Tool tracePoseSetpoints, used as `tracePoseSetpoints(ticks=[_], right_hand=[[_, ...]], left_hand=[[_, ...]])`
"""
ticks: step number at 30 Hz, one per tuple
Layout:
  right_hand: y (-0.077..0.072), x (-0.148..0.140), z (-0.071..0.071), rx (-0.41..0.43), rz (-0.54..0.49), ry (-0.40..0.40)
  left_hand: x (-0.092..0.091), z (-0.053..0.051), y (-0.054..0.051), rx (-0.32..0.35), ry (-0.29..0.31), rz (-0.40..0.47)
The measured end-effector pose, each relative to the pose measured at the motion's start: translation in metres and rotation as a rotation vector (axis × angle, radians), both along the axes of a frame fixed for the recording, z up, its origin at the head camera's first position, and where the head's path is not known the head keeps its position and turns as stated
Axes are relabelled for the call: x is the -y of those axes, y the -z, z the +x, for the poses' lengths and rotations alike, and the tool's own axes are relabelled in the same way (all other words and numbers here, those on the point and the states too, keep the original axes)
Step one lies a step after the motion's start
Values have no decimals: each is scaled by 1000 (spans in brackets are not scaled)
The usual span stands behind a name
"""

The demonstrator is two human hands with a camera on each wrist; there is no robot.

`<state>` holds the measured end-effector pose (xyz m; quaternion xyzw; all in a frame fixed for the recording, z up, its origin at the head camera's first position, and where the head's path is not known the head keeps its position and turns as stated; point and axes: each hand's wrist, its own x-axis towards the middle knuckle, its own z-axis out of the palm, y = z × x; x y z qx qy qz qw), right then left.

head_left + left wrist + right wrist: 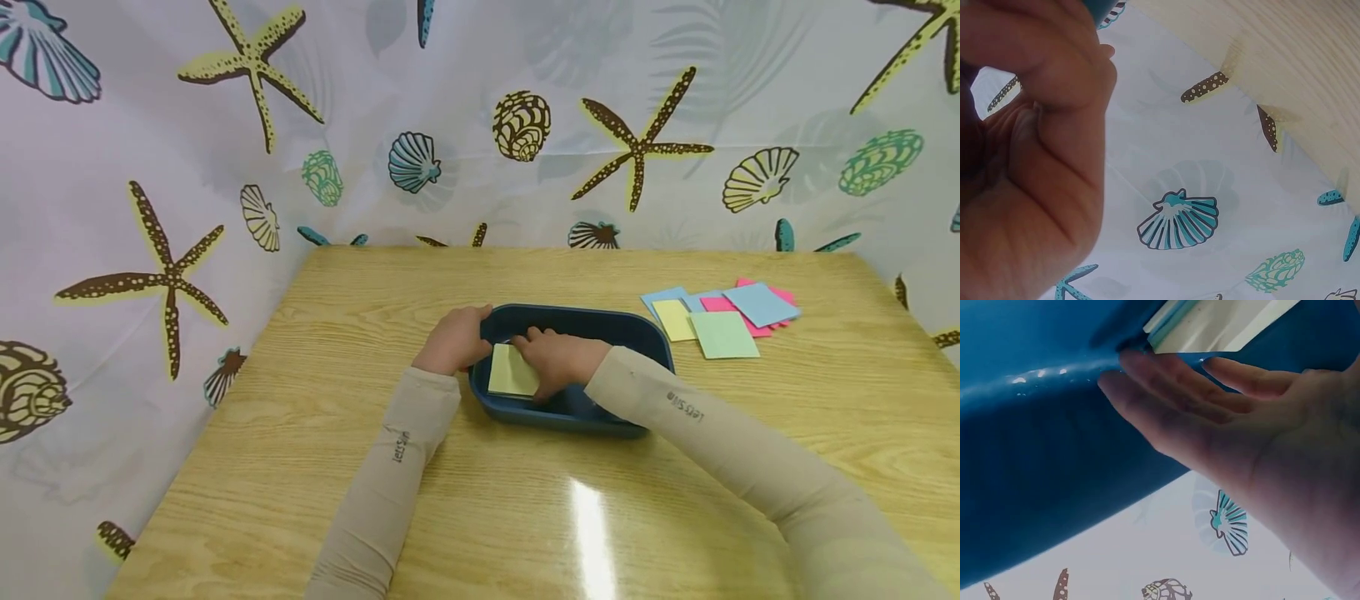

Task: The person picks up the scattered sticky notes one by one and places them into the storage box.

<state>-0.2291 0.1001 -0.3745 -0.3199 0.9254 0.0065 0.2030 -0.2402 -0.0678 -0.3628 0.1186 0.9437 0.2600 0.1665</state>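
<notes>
A dark blue tub point(573, 423) stands on the table. My left hand point(454, 340) grips its left end, the thumb over the rim; in the left wrist view the curled fingers point(1041, 69) show beside a sliver of blue. Inside the tub, at its left end, lies a small stack of sticky notes point(512, 372) with a pale yellow one on top. My right hand point(561, 360) reaches in from the right, its fingers fairly straight. In the right wrist view the fingertips point(1138, 362) touch the edge of the stack, and the tub's blue wall point(1041, 456) is close by.
Loose sticky notes point(726, 333) in blue, pink, yellow and green lie overlapping on the table to the right of the tub. A white curtain point(480, 75) with starfish and shells hangs behind the wooden table point(360, 317) and at its sides.
</notes>
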Motion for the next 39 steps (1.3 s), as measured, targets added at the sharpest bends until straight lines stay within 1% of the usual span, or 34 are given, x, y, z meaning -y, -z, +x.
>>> tracePoseSetpoints(ticks=[3, 14, 19, 22, 24, 26, 28, 31, 33, 34, 36, 39], right_hand=[[-1, 0, 1, 17, 15, 8], [2, 4, 5, 26, 69, 46], [-1, 1, 6, 17, 50, 43], [-7, -3, 8, -1, -6, 31], [-14, -8, 11, -13, -76, 32], [-21, -15, 13, -20, -187, 45], [-31, -23, 16, -39, -323, 61], [-45, -38, 16, -89, -523, 110], [-53, -52, 12, -139, -620, 172], [-55, -61, 10, -167, -654, 219], [-58, -80, 5, -217, -682, 336], [-56, -111, -3, -259, -651, 522]], left_hand=[[0, 0, 0, 2, 0, 4], [-1, 1, 4, 11, -2, 0], [0, 0, 6, 9, -5, 1], [0, 0, 7, 14, -4, -5], [0, 0, 6, 19, -5, -6], [0, 0, 6, 20, -9, -6], [0, 0, 4, 13, -12, -6], [0, -1, 3, 0, -16, -5], [0, -1, 3, -2, -20, -3], [0, -1, 2, 0, -22, -1], [-1, 0, 2, 7, -24, 2], [-1, 0, 2, 13, -26, 3]])
